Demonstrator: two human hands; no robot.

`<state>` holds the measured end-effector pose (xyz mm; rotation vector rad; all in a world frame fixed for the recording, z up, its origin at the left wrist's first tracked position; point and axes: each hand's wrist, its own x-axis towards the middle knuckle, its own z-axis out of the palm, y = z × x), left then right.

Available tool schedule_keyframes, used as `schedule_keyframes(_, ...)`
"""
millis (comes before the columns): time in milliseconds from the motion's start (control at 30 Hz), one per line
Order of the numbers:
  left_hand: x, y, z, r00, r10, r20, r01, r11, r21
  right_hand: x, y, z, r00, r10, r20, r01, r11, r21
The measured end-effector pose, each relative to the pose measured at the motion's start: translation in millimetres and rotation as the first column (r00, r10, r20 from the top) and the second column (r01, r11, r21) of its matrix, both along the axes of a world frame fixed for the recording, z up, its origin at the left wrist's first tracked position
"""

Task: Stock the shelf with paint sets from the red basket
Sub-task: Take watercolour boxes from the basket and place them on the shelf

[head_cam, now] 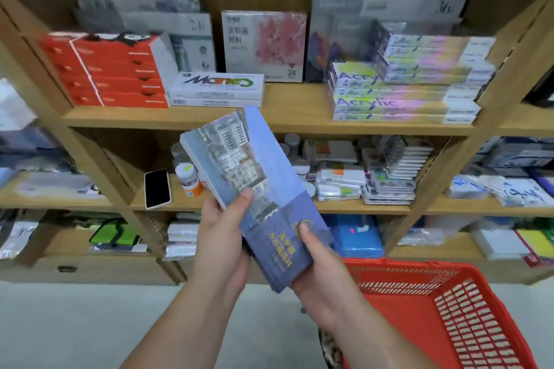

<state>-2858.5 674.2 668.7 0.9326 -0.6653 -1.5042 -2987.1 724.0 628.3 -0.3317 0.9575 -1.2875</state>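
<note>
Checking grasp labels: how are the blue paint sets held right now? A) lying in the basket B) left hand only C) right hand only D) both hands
D: the left hand and right hand both grip the blue paint sets, above the red basket.

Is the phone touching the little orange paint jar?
Apart. The head view shows bare shelf wood between the phone and the orange paint jar.

Scene evenly, brightly lit; no hard shadows cast. Motion blur seen throughout, heaviest beside the shelf (269, 117) edges, where uprights are bowed by wide-angle distortion. Print left unreadable.
</note>
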Motion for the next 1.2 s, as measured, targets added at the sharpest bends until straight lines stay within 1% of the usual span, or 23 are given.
schedule_keyframes(100,27.3,-12.2,7.7,0.994,-0.042,0.098,0.05,0.996,-0.074,11.9,-10.6,10.6,0.997,-0.076,0.01,0.076,0.997,-0.008)
schedule_keyframes(167,40.4,-21.3,11.5,0.992,-0.062,0.11,0.072,0.993,-0.098,7.8,-20.0,19.5,0.994,-0.113,0.005,0.113,0.994,-0.009)
schedule_keyframes(267,54.3,-39.9,12.3,0.992,-0.051,0.112,0.061,0.994,-0.088,-7.7,-38.2,31.8,0.987,-0.154,-0.034,0.153,0.987,-0.04)
schedule_keyframes(433,69.5,-84.8,11.3,0.992,-0.032,0.124,0.037,0.998,-0.043,-30.6,-81.1,39.6,0.979,-0.201,-0.042,0.198,0.978,-0.064)
schedule_keyframes(500,71.0,-103.2,13.4,0.985,-0.028,0.171,0.034,0.999,-0.033,-37.9,-104.7,46.4,0.979,-0.204,-0.026,0.201,0.977,-0.075)
schedule_keyframes(600,69.8,-132.0,22.8,0.98,-0.028,0.199,0.033,0.999,-0.02,-51.0,-145.4,60.4,0.985,-0.168,-0.03,0.162,0.976,-0.143)
schedule_keyframes(700,64.2,-163.8,36.8,0.979,0.027,0.204,-0.028,1.0,0.002,-57.3,-184.7,78.0,0.989,-0.137,-0.048,0.126,0.975,-0.181)
schedule_keyframes(833,60.2,-205.3,47.9,0.971,0.089,0.222,-0.109,0.991,0.079,-52.2,-229.9,98.9,0.988,-0.127,-0.088,0.107,0.973,-0.202)
schedule_keyframes(933,64.3,-235.5,57.2,0.965,0.033,0.261,-0.058,0.994,0.088,-51.5,-262.9,111.1,0.983,-0.168,-0.075,0.154,0.974,-0.165)
schedule_keyframes(1067,70.1,-266.9,67.8,0.944,-0.038,0.328,0.026,0.999,0.042,-54.8,-294.8,118.1,0.966,-0.249,-0.066,0.24,0.963,-0.119)
schedule_keyframes(1133,76.0,-274.3,68.1,0.915,-0.094,0.393,0.093,0.995,0.021,-56.7,-303.5,119.8,0.956,-0.285,-0.07,0.276,0.955,-0.107)
schedule_keyframes(1200,86.2,-278.7,63.1,0.872,-0.093,0.48,0.117,0.993,-0.02,-57.5,-308.8,121.7,0.945,-0.318,-0.081,0.31,0.946,-0.096)
